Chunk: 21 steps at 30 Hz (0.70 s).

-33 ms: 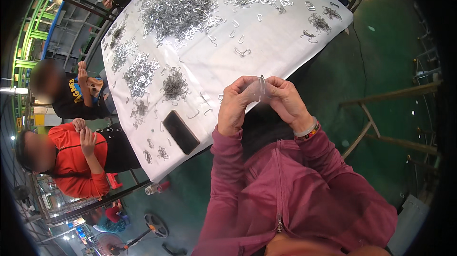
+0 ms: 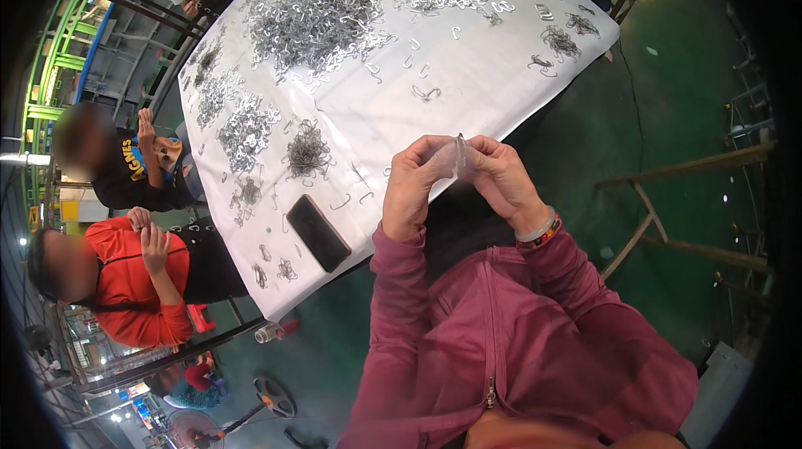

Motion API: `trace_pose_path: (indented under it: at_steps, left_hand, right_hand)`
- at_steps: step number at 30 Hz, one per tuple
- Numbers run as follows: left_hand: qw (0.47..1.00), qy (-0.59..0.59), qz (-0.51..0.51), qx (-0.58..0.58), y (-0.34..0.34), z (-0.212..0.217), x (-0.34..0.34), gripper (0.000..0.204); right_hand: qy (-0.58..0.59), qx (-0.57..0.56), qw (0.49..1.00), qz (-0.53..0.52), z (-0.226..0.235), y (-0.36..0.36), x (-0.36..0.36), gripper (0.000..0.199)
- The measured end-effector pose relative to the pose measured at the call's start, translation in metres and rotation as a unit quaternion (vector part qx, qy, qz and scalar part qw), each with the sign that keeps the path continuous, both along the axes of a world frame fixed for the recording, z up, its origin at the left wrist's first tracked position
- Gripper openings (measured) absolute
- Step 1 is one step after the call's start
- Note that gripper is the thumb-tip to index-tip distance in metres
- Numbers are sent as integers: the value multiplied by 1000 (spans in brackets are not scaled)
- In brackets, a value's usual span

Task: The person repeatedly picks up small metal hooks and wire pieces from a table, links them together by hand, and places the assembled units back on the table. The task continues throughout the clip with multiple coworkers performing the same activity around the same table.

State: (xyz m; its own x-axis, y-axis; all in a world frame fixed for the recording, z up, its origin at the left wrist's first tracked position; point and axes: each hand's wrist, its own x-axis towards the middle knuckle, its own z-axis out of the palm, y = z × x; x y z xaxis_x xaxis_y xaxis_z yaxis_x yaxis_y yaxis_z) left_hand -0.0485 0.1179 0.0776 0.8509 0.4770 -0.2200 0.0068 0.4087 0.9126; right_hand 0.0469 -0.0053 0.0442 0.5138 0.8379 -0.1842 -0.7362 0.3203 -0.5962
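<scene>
Close to the table's front edge, my left hand (image 2: 415, 177) and my right hand (image 2: 506, 175) meet, fingertips pinched together. Between them is a small, shiny metal hook (image 2: 460, 147), standing roughly upright; the fingers cover most of it. Just beyond my hands, a few loose bent metal hooks (image 2: 427, 94) lie on the white-covered table (image 2: 484, 106). A large heap of silvery hooks (image 2: 317, 19) spreads farther back. To the left of my hands are a pile of thin dark wire pieces (image 2: 307, 151) and a pile of flat bright hooks (image 2: 248, 131).
A black phone (image 2: 318, 233) lies near the table's front left corner. Small wire clusters (image 2: 560, 41) sit at the far right. Co-workers in a red jacket (image 2: 138, 269) and a black top (image 2: 134, 165) are along the left side. A wooden frame (image 2: 660, 232) stands on the right.
</scene>
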Motion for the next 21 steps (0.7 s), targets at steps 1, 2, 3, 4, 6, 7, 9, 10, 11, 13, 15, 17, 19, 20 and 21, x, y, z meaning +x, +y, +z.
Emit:
trace_pose_path:
  at_steps: [1, 2, 3, 4, 6, 7, 9, 10, 11, 13, 15, 17, 19, 20, 21]
  left_hand:
    - [999, 7, -3, 41, 3, 2, 2, 18]
    - [996, 16, 0, 84, 3, 4, 2, 17]
    - [992, 26, 3, 126, 2, 6, 3, 17]
    - [986, 27, 8, 167, 0, 9, 2, 17]
    - [975, 46, 42, 212, -7, 12, 4, 17]
    - [969, 53, 59, 235, -11, 13, 4, 17]
    - [968, 40, 76, 237, -16, 16, 3, 17]
    - [967, 29, 83, 239, -17, 18, 3, 18]
    - [976, 30, 72, 204, -16, 20, 3, 19]
    - [989, 31, 55, 135, -12, 24, 3, 21]
    - [992, 16, 56, 109, -12, 26, 5, 21]
    - [991, 23, 53, 117, -12, 27, 6, 22]
    - [985, 42, 40, 162, -14, 27, 7, 22]
    - [983, 47, 33, 174, -14, 28, 7, 21]
    - [981, 51, 25, 187, -15, 28, 8, 21]
  right_hand:
    - [-1, 5, 1000, -25, -1, 4, -1, 13]
    - [5, 4, 999, -48, -2, 5, -5, 13]
    - [19, 21, 998, -61, -2, 5, -9, 12]
    - [27, 27, 997, -72, -3, 6, -12, 12]
    - [42, 38, 994, -97, -3, 7, -17, 12]
    - [52, 39, 993, -96, -3, 8, -18, 12]
    - [66, 39, 992, -101, -2, 9, -19, 13]
    - [67, 47, 994, -75, -1, 8, -17, 13]
    - [67, 54, 995, -49, 0, 7, -14, 14]
    - [73, 62, 995, -12, 1, 5, -10, 14]
    - [88, 61, 994, 8, 2, 2, -8, 15]
    - [94, 49, 994, 0, 0, 1, -9, 15]
    - [100, 40, 994, -17, -2, 1, -11, 15]
    - [102, 36, 994, -29, -3, 1, -12, 14]
    - [104, 33, 993, -42, -4, 0, -13, 14]
